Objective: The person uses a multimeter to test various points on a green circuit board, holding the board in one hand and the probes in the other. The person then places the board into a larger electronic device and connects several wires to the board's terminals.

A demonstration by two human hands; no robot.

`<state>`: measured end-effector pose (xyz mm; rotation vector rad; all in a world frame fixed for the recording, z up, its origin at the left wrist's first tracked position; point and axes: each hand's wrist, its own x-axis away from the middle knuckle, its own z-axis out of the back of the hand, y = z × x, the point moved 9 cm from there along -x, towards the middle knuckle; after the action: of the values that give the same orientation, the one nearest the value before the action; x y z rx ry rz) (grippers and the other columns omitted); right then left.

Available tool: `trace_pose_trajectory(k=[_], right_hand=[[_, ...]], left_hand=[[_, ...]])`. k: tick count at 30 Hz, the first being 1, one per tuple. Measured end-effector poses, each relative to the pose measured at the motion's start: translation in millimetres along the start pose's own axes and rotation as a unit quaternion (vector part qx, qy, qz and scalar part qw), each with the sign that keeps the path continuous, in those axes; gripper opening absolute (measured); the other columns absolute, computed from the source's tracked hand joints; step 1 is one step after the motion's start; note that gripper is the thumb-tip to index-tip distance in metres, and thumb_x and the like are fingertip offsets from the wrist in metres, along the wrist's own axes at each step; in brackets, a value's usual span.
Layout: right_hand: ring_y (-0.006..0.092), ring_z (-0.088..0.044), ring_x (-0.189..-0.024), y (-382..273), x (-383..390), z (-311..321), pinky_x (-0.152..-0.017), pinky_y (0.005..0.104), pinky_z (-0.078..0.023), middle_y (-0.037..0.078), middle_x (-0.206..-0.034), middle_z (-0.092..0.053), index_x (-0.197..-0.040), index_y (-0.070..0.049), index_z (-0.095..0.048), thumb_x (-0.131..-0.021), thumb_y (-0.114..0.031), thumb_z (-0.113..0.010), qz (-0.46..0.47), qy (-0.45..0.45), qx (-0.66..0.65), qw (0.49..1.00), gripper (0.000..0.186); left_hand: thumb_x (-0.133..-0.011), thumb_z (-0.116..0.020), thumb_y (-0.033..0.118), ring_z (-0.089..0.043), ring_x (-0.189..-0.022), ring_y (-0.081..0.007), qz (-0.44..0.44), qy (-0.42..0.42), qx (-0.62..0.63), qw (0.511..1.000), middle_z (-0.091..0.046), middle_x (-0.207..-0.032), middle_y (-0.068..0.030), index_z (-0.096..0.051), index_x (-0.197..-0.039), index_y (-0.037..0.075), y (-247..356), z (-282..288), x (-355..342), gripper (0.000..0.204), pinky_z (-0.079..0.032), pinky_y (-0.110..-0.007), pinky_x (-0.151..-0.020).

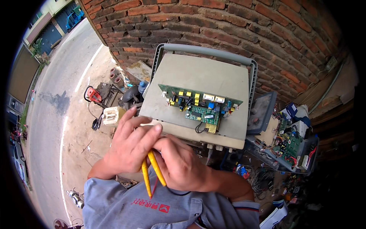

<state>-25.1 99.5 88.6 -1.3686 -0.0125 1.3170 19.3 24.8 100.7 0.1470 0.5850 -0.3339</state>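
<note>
Head view. Your left hand (131, 143) and right hand (181, 164) meet in front of your chest, just short of the beige case (202, 70). Fingers: drawn in and overlapping, gap narrow. Two yellow probe-like handles (157, 168) come out beneath them, back ends toward your shirt (114, 206); a red lead (154, 187) trails from there. Which hand grips which handle, I cannot tell; the tips are hidden. Holding both so close together probably keeps them under control at short range.

The green circuit board (202, 100) rests on top of the case, component side toward you, smaller board (194, 113) attached at its front. Whether it stands fully upright or leans, unclear. The case likely serves as a makeshift bench, putting the parts within your reach. To the right, a plastic bin (274, 162) holds more boards and wiring, presumably as storage.

Writing: red print (150, 205) on your shirt, upside down from this view, not transcribed. A small white label (209, 116) sits on the smaller board; its marks are too fine to read.
</note>
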Motion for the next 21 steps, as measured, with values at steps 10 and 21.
trace_pose_trajectory(k=[10,21], right_hand=[[0.0323,-0.061,-0.105,-23.5,1.7,151.9,-0.089,0.0386,-0.048,0.021,-0.115,-0.062,-0.12,0.005,-0.057,-0.071,-0.005,-0.076,-0.049,0.229,0.307,0.922,0.053],[0.0412,-0.055,-0.115,56.5,52.8,97.3,-0.096,0.0451,-0.045,0.027,-0.126,-0.053,-0.138,0.007,-0.035,-0.065,-0.02,-0.087,-0.227,0.19,0.287,0.911,0.094]], left_hand=[[-0.067,-0.069,0.017,-0.059,-0.101,-0.032,0.045,-0.018,-0.028,0.998,-0.051,-0.081,-0.0059,-0.071,-0.093,0.015,-51.3,3.6,-6.8,0.026,-0.04,-0.058,-0.101],[-0.06,-0.072,-0.001,-0.045,-0.127,-0.0394,0.082,0.03,-0.049,0.995,-0.058,-0.12,-0.0115,-0.061,-0.071,0.009,-134.4,-18.9,-32.1,0.019,-0.035,-0.054,-0.107]])
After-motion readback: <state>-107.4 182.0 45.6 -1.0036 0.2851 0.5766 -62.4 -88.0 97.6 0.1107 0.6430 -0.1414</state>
